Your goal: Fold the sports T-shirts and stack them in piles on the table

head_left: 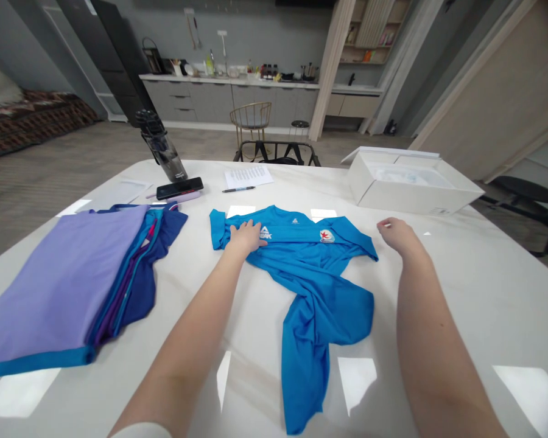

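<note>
Clothes pile left of shirt, box behind it, rightward.

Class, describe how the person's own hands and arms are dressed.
The left hand and right hand are bare: no gloves, rings, watch or bracelet show. A plain white sleeve edge shows low on the left arm; no sleeve is visible on the right.

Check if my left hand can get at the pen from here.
Probably yes: your left hand rests on the blue shirt, and the pen lies beyond it, with only flat cloth and bare tabletop between.
</note>
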Demonstrator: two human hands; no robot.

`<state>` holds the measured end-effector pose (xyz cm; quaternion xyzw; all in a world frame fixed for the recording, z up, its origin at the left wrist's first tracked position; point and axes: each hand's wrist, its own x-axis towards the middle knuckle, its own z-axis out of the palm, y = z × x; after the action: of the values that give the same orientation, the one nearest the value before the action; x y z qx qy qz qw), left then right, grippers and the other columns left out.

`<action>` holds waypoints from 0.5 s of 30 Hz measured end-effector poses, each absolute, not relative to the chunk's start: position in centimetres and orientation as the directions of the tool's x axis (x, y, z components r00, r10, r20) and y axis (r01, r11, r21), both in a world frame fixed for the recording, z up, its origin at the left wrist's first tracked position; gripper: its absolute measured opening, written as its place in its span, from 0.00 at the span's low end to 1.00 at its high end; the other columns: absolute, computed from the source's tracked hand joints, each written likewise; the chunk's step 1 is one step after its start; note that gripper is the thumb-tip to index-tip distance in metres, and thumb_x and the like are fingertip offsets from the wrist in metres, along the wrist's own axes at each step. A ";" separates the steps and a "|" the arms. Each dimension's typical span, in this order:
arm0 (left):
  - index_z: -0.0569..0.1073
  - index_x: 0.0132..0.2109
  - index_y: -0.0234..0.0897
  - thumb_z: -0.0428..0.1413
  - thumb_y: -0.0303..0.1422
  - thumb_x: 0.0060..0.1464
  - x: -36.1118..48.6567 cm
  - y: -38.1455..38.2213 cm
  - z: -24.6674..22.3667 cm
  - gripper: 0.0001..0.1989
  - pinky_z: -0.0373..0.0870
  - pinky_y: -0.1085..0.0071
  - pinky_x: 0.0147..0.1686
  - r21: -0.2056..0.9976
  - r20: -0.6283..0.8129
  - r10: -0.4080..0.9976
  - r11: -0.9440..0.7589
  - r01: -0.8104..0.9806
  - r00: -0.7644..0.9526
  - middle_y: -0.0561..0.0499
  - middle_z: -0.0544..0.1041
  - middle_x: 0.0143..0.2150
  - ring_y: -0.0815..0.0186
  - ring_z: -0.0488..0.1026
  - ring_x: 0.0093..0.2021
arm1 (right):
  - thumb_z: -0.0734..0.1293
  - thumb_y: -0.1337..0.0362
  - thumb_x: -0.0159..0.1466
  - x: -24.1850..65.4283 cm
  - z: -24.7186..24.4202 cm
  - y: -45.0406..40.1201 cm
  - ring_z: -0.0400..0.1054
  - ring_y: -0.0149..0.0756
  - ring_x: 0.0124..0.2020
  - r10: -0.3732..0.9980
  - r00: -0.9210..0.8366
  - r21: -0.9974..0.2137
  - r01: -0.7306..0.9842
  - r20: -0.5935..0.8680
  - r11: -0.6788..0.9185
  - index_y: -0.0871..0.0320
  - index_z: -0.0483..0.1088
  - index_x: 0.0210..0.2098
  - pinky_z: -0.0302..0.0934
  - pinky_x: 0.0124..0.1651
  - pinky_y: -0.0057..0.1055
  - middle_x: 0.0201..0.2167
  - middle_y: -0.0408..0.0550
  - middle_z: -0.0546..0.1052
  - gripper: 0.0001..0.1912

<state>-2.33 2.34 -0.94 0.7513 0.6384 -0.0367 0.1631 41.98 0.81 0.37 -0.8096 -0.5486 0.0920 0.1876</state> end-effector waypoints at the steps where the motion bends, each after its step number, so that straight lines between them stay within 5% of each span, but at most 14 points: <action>1: 0.65 0.69 0.46 0.59 0.49 0.61 -2.2 2.3 -1.0 0.32 0.47 0.30 0.66 0.199 -0.240 0.955 -0.125 0.972 0.172 0.34 0.57 0.76 0.36 0.54 0.74 | 0.70 0.58 0.62 41.4 0.6 0.8 0.75 0.44 0.36 0.938 0.336 -0.432 0.860 0.082 -0.271 0.60 0.79 0.45 0.68 0.41 0.37 0.38 0.57 0.81 0.16; 5: 0.65 0.69 0.40 0.49 0.49 0.69 -1.5 2.2 -1.6 0.29 0.40 0.36 0.71 0.271 -0.029 0.969 -0.229 0.935 0.246 0.34 0.60 0.75 0.43 0.54 0.75 | 0.78 0.47 0.55 37.5 0.9 0.7 0.73 0.47 0.48 0.999 0.019 -0.489 0.872 -0.037 -0.035 0.55 0.76 0.56 0.69 0.48 0.37 0.54 0.57 0.76 0.34; 10: 0.62 0.72 0.39 0.50 0.43 0.69 -1.6 2.7 -2.7 0.29 0.51 0.50 0.72 0.308 -0.081 0.944 -0.281 0.909 0.319 0.37 0.57 0.76 0.48 0.54 0.75 | 0.74 0.57 0.60 34.4 -0.3 1.2 0.73 0.44 0.42 0.998 -0.025 -0.391 0.920 -0.057 0.001 0.55 0.79 0.42 0.66 0.47 0.37 0.39 0.50 0.78 0.13; 15: 0.57 0.74 0.41 0.55 0.45 0.66 -2.3 3.0 -2.3 0.35 0.50 0.45 0.71 0.319 -0.218 0.938 -0.191 0.928 0.268 0.37 0.49 0.79 0.44 0.46 0.78 | 0.68 0.50 0.66 38.0 -0.1 1.0 0.71 0.39 0.32 0.991 0.060 -0.701 0.701 -0.122 -0.129 0.56 0.75 0.38 0.65 0.34 0.32 0.29 0.47 0.78 0.15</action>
<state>-2.27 3.04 -2.30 0.7717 0.6047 0.0128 0.1964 38.05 1.02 -0.08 -0.6877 -0.6151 0.3024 0.2393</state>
